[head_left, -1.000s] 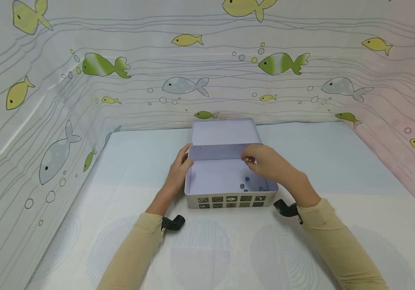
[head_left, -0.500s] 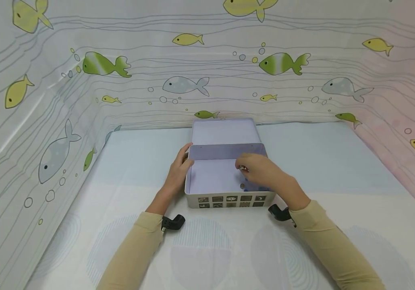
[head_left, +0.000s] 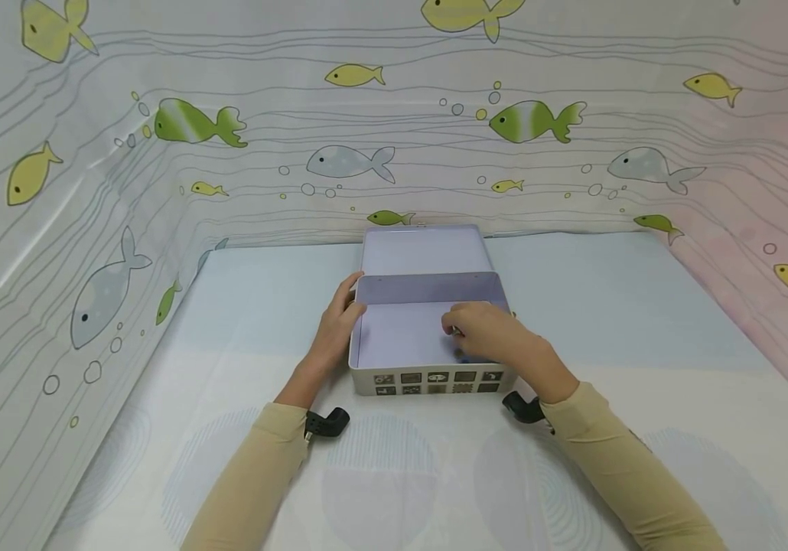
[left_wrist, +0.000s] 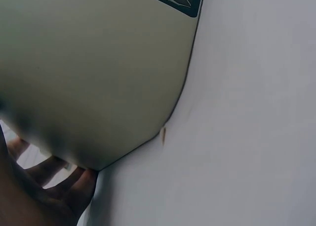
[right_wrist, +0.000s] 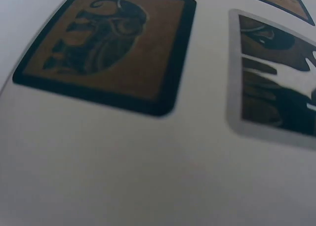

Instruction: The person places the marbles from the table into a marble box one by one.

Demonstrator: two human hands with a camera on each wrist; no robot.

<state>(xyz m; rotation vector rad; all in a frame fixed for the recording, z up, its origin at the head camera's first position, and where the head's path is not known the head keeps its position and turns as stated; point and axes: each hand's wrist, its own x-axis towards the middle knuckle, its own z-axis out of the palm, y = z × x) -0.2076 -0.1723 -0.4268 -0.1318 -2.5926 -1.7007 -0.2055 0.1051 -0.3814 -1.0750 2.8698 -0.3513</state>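
Nearest, on the worktop (head_left: 366, 490) in front of the box (head_left: 394, 329), two tan sleeves (head_left: 249, 478) reach in, one toward each side of it, with a black wrist camera (head_left: 328, 422) at the left cuff and its twin (head_left: 523, 407) at the right one. The box's front wall carries two rows of small square pictures (the right wrist view makes out an elephant on one).

Just inside the box's front wall, toward its right end, lie a dark bead (head_left: 459, 354) and a blue bead (head_left: 465, 360), partly screened by the right hand (head_left: 490, 330). That hand is over the right half of the box, its fingers bent in and seemingly pinching a small pale object (head_left: 457, 332), too little of which shows to name it. The left hand (head_left: 332, 333) grips the box's left wall, thumb at the rim, fingers curled against the outside.

Behind the box, the lid (head_left: 424, 251) lies opened back; beyond that hangs a fish-patterned sheet (head_left: 263, 168).

The opening is done, then, and the box is steadied. I judge the handling of the beads to be under way: at least two lie loose inside, and how many more the right hand hides cannot be told.
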